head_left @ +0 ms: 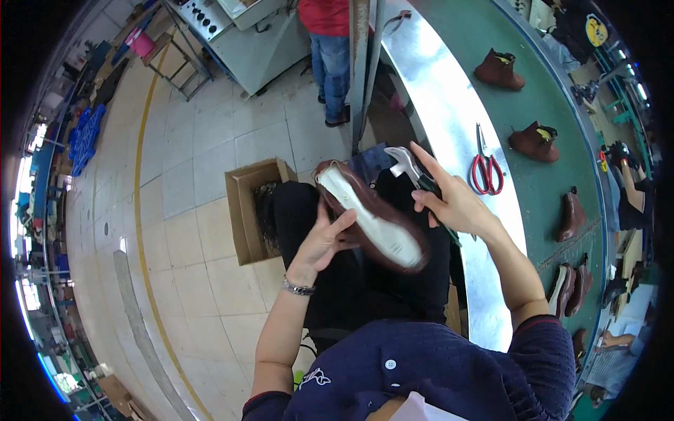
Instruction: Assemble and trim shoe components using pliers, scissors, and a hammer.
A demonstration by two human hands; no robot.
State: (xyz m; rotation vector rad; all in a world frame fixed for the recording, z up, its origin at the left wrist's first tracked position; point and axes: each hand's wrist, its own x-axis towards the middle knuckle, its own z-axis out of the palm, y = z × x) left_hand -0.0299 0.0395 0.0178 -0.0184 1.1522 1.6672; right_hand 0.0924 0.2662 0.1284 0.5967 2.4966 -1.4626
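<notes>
Workshop floor tiled, green conveyor belt (554,189) at right carrying brown boots (535,141); red scissors (486,170) on metal ledge. Left hand (324,238) gripped brown shoe (371,217), pale sole up, over lap. Right hand (453,203) clasped hammer (406,162), forefinger extended, head just beside shoe. Cardboard box (247,210) on floor, left.

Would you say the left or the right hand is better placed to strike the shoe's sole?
Right, probably. The right hand holds the hammer, its head just beside the upturned sole of the shoe. The left hand grips the shoe itself.
</notes>
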